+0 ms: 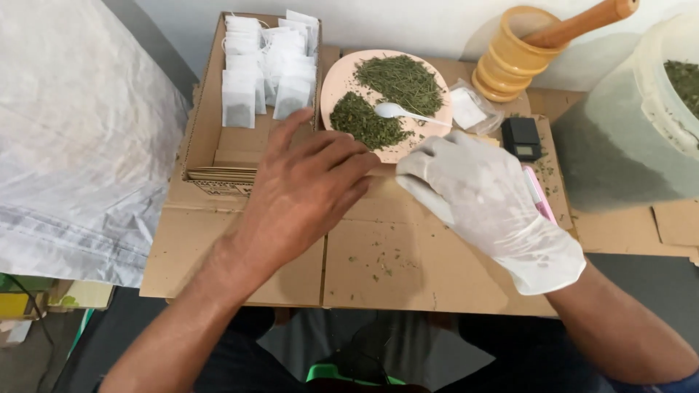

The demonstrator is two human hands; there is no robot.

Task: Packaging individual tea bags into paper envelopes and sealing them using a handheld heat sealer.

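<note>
The right hand (489, 205), gloved, covers part of a pink object (540, 193); its kind cannot be determined. Whatever the fingertips of either hand grip is hidden beneath the left hand (302, 193). The large tub (641, 116) at far right is cut off by the frame edge. The pestle (582, 22) tip is cropped at top. The sachets' (266, 62) contents are too small to identify.

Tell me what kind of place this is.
Probably a small makeshift herb-packing spot, not a factory: flattened cardboard serves as the work surface, a plate holds dried green herb, filled sachets stand in a box, and a small black scale sits nearby.
</note>
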